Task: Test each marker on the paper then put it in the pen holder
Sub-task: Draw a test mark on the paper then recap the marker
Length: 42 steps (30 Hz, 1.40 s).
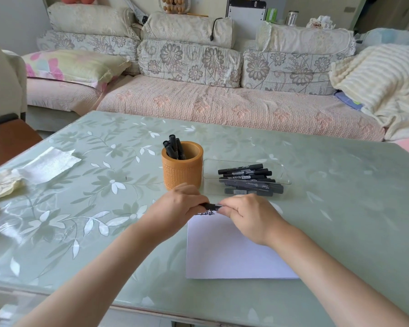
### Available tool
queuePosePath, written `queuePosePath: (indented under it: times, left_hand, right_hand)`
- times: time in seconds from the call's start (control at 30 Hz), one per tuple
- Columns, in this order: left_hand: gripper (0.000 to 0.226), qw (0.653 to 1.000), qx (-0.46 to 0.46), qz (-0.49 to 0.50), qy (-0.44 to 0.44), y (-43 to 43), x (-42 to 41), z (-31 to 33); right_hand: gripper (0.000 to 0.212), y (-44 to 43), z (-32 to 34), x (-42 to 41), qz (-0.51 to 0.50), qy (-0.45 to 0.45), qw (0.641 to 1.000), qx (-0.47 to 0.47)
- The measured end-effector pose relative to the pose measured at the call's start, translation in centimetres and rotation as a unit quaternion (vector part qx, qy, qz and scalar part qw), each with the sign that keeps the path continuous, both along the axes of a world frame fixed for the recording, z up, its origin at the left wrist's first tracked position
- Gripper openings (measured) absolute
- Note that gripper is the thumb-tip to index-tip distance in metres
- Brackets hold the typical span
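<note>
Currently held: one black marker (209, 206), gripped at both ends; only a short stretch of barrel shows between the fists.
Long axis: roughly level, running left to right, parallel to the near bench edge.
Position: just above the far edge of the paper (234, 251), over a row of dark ink marks (204, 213).
Left hand (182, 204): fingers curled round the marker's left end, knuckles up, forearm entering from the lower left.
Right hand (246, 215): fingers and thumb pinching the right end, forearm entering from the lower right.
Cap: on, off or part way cannot be told; fingers hide it.
Step, as judged: cap being worked along the axis, either before or after a test stroke.
Pen holder (182, 171): orange-brown cup, upright, just beyond the left hand, the nearer of the two; stored markers (174, 147) stand in it.
Coming move, as judged: the marker must swing from level to upright and travel a short way forward to the cup's mouth.
Tray (279, 171): clear, right of the holder; loose markers (248, 179) lie in it.
Bench (340, 208): green floral top; tissue (47, 165) at far left.
</note>
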State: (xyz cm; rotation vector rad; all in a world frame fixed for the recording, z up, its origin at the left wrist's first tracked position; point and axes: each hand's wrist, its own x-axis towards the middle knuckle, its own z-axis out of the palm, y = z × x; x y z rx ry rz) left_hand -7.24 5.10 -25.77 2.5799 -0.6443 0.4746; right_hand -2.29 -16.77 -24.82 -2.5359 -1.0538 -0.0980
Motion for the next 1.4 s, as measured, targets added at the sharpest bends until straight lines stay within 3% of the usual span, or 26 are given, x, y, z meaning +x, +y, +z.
queuePosePath:
  times: [0.07,0.23,0.43,0.6,0.7,0.8,0.93,1.03,1.13,1.2,1.27,1.33,1.4]
  left_hand:
    - [0.023,1.0,-0.004,0.012,-0.015,1.0,0.2,-0.1]
    - [0.016,0.992,-0.013,0.125,0.012,3.7,0.3,-1.8]
    - [0.013,0.977,0.01,0.208,0.039,3.6,0.0,-3.4]
    - [0.02,0.975,0.026,0.218,0.034,3.2,0.0,-3.8]
    - [0.026,0.976,0.031,0.213,0.028,3.0,-0.1,-3.8]
    - [0.028,0.977,0.027,0.21,0.024,2.8,-0.3,-3.7]
    - [0.024,0.984,-0.013,0.179,-0.016,2.1,-0.7,-3.1]
    - [0.022,0.994,-0.045,0.094,-0.021,0.8,-1.4,-2.7]
    - [0.023,0.999,-0.012,0.036,-0.004,-0.7,-2.2,-2.8]
    - [0.024,0.999,0.022,0.027,0.0,-1.2,-2.4,-3.2]
    - [0.029,0.998,0.045,0.034,0.001,-1.2,-2.4,-3.5]
    - [0.034,0.997,0.062,0.042,0.003,-1.2,-2.4,-3.7]
    - [0.035,0.997,0.063,0.044,0.007,-1.1,-2.5,-3.8]
  right_hand:
    - [0.023,-0.3,0.3,0.1,-0.014,0.042,0.999,-0.008]
    - [0.021,-1.6,0.4,0.9,-0.028,0.027,0.999,0.014]
    - [0.038,-1.0,-0.3,1.4,-0.041,0.074,0.993,0.078]
    - [0.049,-0.8,0.2,0.7,-0.028,0.1,0.987,0.123]
    - [0.03,-0.8,0.2,0.6,-0.015,0.083,0.985,0.152]
    - [0.027,-0.8,0.1,0.8,-0.007,0.085,0.983,0.163]
    - [0.054,-0.9,0.0,0.9,-0.003,0.133,0.975,0.179]
    - [0.07,-0.8,-0.2,0.9,0.004,0.162,0.967,0.197]
    - [0.036,-0.7,-0.6,0.7,-0.001,0.161,0.964,0.211]
    - [0.013,-0.3,-0.9,0.4,-0.033,0.197,0.943,0.265]
    - [0.006,0.0,-1.3,0.2,-0.06,0.26,0.908,0.322]
    - [0.012,0.2,-1.7,0.1,-0.067,0.313,0.878,0.356]
    - [0.013,0.4,-1.9,0.2,-0.094,0.323,0.876,0.345]
